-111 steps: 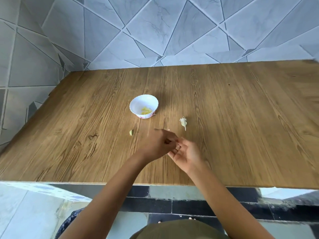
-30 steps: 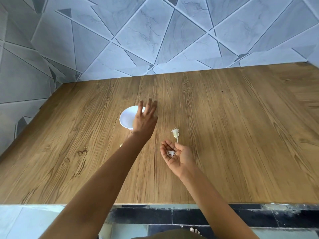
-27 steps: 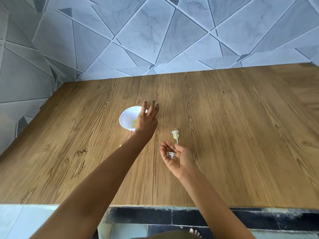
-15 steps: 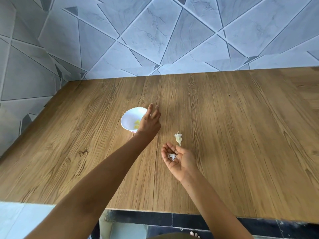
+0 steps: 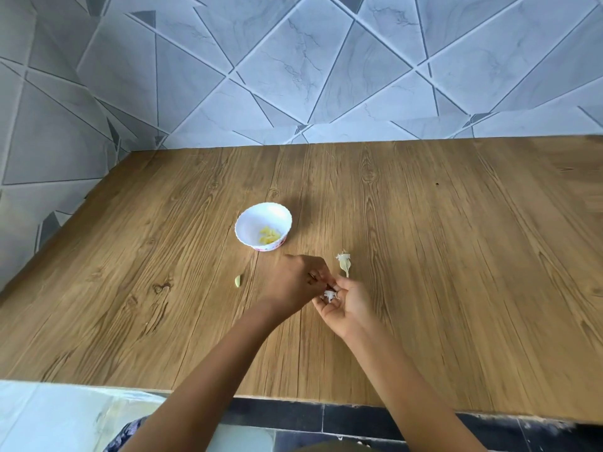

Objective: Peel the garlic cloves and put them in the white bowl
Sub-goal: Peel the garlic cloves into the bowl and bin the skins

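Your right hand is open, palm up, w/ white garlic skin in it. Your left hand pinches at that skin. The white bowl sits just past your hands w/ peeled cloves inside. One clove lies on the table, left of your hands.

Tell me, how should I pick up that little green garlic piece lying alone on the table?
Come from straight above and pinch the garlic piece across its narrow middle with thumb and fingertip. It lies flat on the wooden table, small and slim, with open space all round.
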